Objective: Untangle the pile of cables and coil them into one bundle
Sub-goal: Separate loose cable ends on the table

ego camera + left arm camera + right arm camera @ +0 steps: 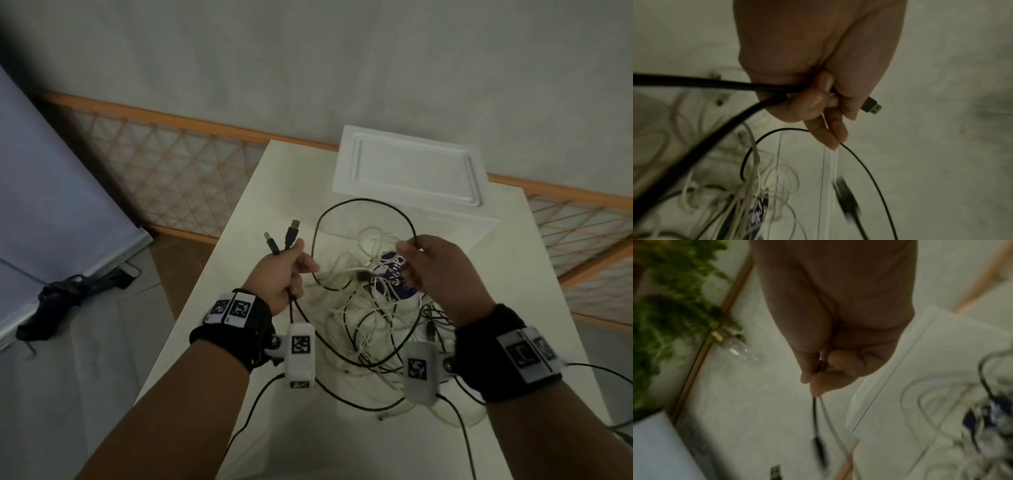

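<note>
A tangle of black and white cables (pixel 370 322) lies on the white table (pixel 246 219). My left hand (pixel 284 270) grips black cables with two USB plugs (pixel 293 229) sticking up past the thumb; in the left wrist view one plug (pixel 872 106) juts out beside the curled fingers (pixel 818 104). From that hand a thin black cable (pixel 363 202) arcs over to my right hand (pixel 431 267), which pinches it above the pile. The right wrist view shows the fingertips (pixel 818 382) squeezing the black cable (pixel 815 412), blurred.
A white tray-like lid (pixel 411 168) lies at the table's far end. A blue-and-white object (pixel 394 277) sits under the cables. To the left, on the floor, lie a white board (pixel 51 192) and a dark bundle (pixel 65 301). An orange lattice rail (pixel 164 164) runs behind.
</note>
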A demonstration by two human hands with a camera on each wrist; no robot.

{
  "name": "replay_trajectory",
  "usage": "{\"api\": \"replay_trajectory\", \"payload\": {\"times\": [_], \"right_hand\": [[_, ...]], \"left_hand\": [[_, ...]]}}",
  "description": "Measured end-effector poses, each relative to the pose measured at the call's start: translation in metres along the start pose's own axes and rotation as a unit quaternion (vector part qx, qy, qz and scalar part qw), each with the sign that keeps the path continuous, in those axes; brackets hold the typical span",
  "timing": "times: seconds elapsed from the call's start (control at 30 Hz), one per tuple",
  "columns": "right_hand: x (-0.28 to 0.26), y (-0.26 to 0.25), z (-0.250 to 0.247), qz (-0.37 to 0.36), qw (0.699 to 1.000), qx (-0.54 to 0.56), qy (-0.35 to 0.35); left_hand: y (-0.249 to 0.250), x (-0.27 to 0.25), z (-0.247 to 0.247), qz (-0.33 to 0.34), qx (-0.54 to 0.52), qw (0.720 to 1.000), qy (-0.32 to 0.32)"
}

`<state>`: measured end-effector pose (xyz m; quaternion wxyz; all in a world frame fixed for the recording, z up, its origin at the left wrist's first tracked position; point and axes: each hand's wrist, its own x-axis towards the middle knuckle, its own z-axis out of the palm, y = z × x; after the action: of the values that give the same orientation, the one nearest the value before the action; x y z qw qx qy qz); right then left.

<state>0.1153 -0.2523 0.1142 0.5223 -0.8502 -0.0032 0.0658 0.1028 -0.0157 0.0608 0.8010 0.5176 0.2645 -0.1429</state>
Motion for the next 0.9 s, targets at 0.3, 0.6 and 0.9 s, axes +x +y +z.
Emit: {"api": "replay_trajectory", "payload": {"times": [0.3, 0.6, 0.9], "right_hand": [[-0.014, -0.002, 0.072, 0.002, 0.987, 0.144, -0.066], [-0.025, 0.001, 0.037, -0.018, 0.92, 0.384, -0.083], [-0.057, 0.013, 0.026, -0.002, 0.91, 0.414, -0.026]], "left_hand": [[-0.025, -0.023, 0.032, -0.017, -0.072, 0.99, -0.118], [-0.006, 0.0, -0.014, 0.005, -0.284, 0.953, 0.1], [0.016, 0.002, -0.046, 0.065, -0.363, 0.924, 0.096]]}}
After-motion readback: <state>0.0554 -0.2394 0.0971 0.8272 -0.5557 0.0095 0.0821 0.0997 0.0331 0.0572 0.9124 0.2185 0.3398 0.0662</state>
